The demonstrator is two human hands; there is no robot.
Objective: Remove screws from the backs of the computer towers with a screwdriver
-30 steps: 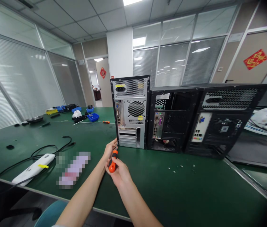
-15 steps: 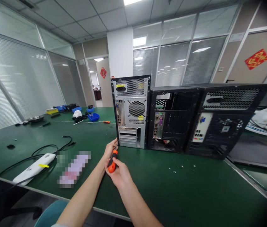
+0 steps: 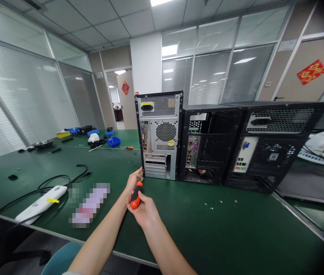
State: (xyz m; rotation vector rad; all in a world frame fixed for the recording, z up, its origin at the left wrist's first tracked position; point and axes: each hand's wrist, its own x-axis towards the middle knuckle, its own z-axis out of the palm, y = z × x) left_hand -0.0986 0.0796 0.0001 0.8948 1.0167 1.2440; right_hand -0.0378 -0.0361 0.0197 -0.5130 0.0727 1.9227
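Silver-backed tower: stood upright on the green table, its rear panel facing the wearer.
Right hand: was below the tower's lower left corner, fingers wrapped around the handle of the screwdriver.
Screwdriver shaft: pointed up toward that tower corner; whether its tip touched could not be told.
Left hand: reached the same corner, beside the shaft, fingers partly extended; any grip could not be told.
Middle black tower: stood just right of the silver-backed tower.
Blue tray: lay left of the silver-backed tower.
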